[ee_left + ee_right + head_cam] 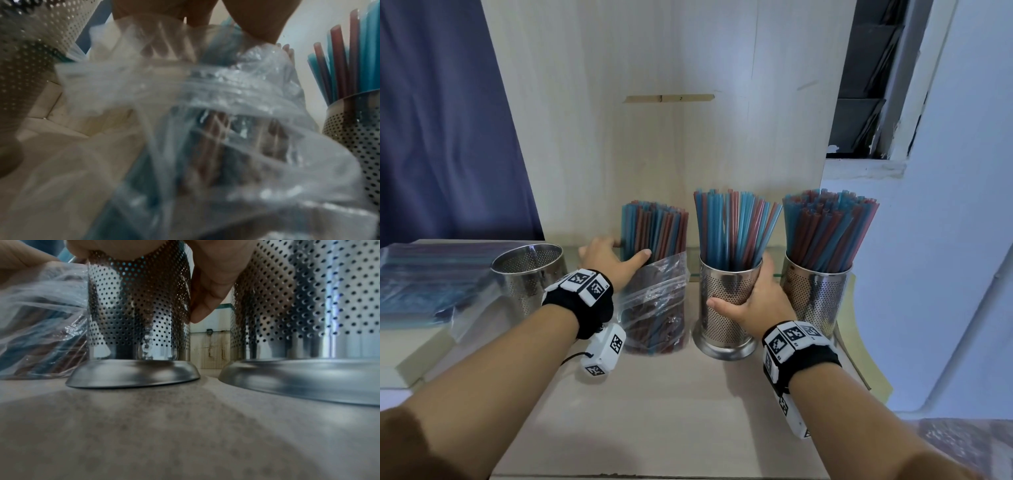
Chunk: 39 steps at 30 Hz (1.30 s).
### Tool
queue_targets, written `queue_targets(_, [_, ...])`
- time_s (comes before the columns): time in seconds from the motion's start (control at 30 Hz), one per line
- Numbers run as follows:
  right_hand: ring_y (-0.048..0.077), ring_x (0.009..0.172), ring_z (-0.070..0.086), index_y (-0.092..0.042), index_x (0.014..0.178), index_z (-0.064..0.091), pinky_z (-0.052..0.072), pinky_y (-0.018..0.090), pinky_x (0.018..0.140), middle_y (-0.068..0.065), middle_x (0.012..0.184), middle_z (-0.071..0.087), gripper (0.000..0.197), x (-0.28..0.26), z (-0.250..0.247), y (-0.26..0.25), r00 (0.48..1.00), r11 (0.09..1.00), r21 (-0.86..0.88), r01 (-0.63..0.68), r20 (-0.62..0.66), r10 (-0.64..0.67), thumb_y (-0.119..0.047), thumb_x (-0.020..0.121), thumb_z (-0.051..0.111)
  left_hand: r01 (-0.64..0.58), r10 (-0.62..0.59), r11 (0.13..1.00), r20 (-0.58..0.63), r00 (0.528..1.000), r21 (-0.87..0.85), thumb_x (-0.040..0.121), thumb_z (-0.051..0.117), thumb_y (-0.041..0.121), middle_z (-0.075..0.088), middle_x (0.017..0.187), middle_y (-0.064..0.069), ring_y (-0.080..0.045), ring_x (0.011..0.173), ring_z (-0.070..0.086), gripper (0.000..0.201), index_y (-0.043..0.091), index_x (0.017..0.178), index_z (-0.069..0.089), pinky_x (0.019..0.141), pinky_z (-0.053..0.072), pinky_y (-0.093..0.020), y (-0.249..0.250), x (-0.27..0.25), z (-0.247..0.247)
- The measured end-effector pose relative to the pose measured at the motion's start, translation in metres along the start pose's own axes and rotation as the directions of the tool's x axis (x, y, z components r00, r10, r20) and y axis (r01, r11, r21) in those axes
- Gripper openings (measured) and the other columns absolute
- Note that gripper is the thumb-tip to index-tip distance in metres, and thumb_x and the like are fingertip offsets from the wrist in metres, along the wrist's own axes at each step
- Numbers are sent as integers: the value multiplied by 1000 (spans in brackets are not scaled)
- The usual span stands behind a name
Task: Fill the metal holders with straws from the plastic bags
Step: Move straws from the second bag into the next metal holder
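Observation:
Three perforated metal holders stand on the beige table. The left holder is empty. The middle holder and the right holder carry blue and red straws. An upright clear plastic bag holds a bundle of straws that sticks out of its top. My left hand grips this bundle just above the bag's mouth, thumb in front. My right hand is wrapped round the middle holder, which stands on the table. The bag fills the blurred left wrist view.
More bagged straws lie flat at the left on a low block. A wooden panel rises right behind the holders. A dark curtain hangs at the far left, and a white wall is on the right. The table's front is bare.

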State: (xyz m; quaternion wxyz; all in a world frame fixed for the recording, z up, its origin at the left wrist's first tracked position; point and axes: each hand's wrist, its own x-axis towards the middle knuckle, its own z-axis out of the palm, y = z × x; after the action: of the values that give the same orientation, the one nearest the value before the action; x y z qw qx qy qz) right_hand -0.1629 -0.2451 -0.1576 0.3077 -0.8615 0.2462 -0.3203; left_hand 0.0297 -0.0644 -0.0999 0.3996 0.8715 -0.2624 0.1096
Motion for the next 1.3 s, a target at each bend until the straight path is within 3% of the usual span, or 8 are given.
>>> queue_targets(0.2, [21, 124, 57, -27, 148, 15, 50, 39, 103, 0, 141, 54, 122, 1, 0, 1, 1000, 1000, 18, 1, 3, -2, -64, 55, 85, 97, -96, 992, 19, 995, -75, 85, 68, 39, 63, 87, -13, -39, 106, 55, 25, 16, 91, 61, 88, 52, -42, 2, 7, 0])
queue_targets(0.3, [20, 124, 57, -27, 147, 16, 49, 38, 103, -1, 141, 55, 121, 1, 0, 2, 1000, 1000, 26, 6, -1, -6, -64, 55, 85, 119, -117, 986, 26, 993, -118, 83, 65, 40, 64, 86, -14, -39, 104, 55, 26, 16, 86, 57, 84, 52, -41, 1, 8, -1])
queue_targets(0.4, [19, 122, 58, -29, 145, 17, 50, 38, 102, -2, 138, 56, 118, 1, 0, 2, 1000, 999, 31, 14, -6, -14, -63, 55, 86, 130, -135, 960, -3, 991, -247, 80, 60, 46, 66, 93, -15, -37, 102, 57, 35, 14, 94, 60, 86, 52, -42, 4, 9, -6])
queue_targets(0.63, [19, 123, 57, -26, 145, 19, 49, 37, 103, -2, 138, 56, 118, 1, 1, 1, 1000, 999, 34, 12, -3, -12, -62, 56, 86, 16, -76, 923, -142, 987, -384, 96, 58, 25, 59, 98, -4, -22, 90, 55, 34, 2, 121, 61, 79, 42, -29, 21, 20, -24])
queue_targets(0.9, [21, 124, 57, -22, 147, 19, 49, 37, 104, 0, 139, 55, 119, 1, 0, 1, 1000, 1000, 25, 9, 2, -9, -61, 57, 86, 22, -98, 898, -151, 984, -439, 93, 61, 30, 65, 100, -4, -23, 92, 61, 36, 4, 118, 63, 81, 46, -30, 21, 25, -34])
queue_targets(1.07, [22, 125, 56, -21, 150, 14, 48, 37, 104, 1, 142, 53, 123, 1, 0, 1, 1000, 1000, 20, 9, 6, -10, -61, 58, 85, -115, -28, 824, -241, 970, -555, 94, 58, 26, 71, 84, 6, -5, 79, 70, 28, 3, 109, 64, 83, 57, -32, 35, 32, -59])
queue_targets(1.17, [23, 124, 57, -23, 149, 14, 49, 40, 103, 2, 141, 54, 124, 2, 1, 2, 1000, 1000, 20, 7, 6, -7, -64, 56, 85, -225, 19, 770, -330, 944, -597, 91, 57, 29, 71, 76, 4, -12, 74, 71, 32, 0, 104, 62, 81, 59, -40, 48, 35, -83])
queue_targets(1.3, [23, 124, 57, -24, 149, 15, 49, 42, 104, 2, 141, 54, 123, 2, 1, 3, 1000, 1000, 27, 2, 9, -3, -64, 56, 85, -398, 90, 650, -455, 886, -647, 90, 56, 24, 64, 66, 6, -14, 65, 66, 8, 16, 90, 54, 71, 59, -37, 74, 25, -112])
